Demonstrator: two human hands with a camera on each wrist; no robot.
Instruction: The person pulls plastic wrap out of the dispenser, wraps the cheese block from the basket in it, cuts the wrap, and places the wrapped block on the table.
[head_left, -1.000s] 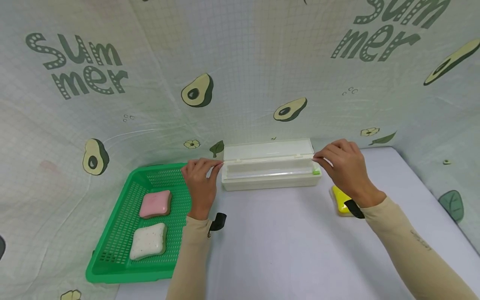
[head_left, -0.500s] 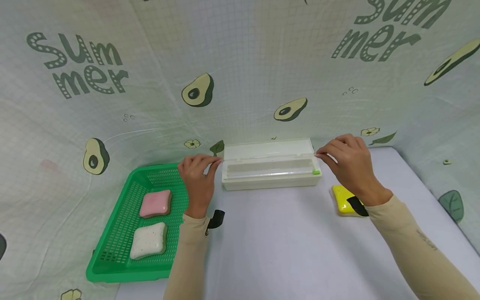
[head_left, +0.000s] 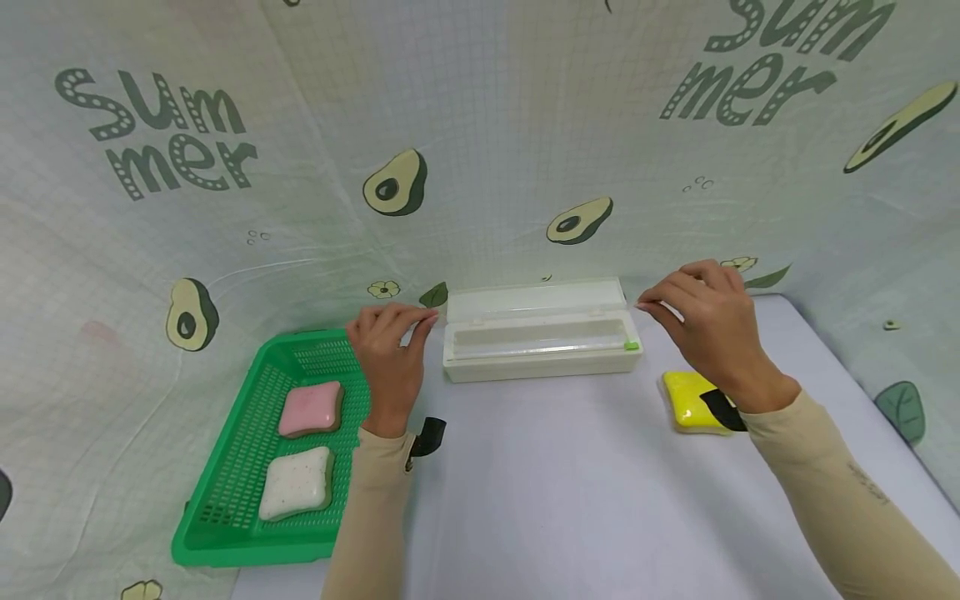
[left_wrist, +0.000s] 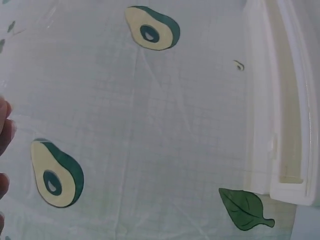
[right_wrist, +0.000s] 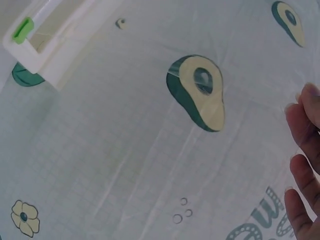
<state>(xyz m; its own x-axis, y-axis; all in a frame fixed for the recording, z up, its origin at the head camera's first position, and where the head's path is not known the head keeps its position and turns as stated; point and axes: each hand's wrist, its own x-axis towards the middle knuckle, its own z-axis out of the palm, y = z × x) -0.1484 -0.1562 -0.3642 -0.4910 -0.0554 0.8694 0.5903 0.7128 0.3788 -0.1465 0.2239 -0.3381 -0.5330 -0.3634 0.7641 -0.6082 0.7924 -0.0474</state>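
A white cling film dispenser box (head_left: 542, 368) stands at the back of the table, its lid (head_left: 536, 298) raised and a green slide (head_left: 632, 345) at its right end. Thumb and forefinger of my left hand (head_left: 390, 358) pinch one corner of clear cling film beyond the box's left end. On the other side, my right hand (head_left: 708, 333) pinches the opposite corner, raised slightly above the box. Between the hands the cling film (right_wrist: 186, 70) is nearly invisible, with faint glints and creases in the right wrist view. Fingertips alone show at the edges of both wrist views.
Left of the box is a green basket (head_left: 191, 521) holding a pink rounded block (head_left: 311, 408) and a white speckled one (head_left: 297, 483). A yellow rounded block (head_left: 684, 400) lies under my right wrist. A printed sheet (head_left: 480, 108) hangs behind the table.
Both hands have risen and spread apart, left hand leftward and right hand rightward, pulling the pinched film up from the box. The box, basket and blocks have stayed in place.
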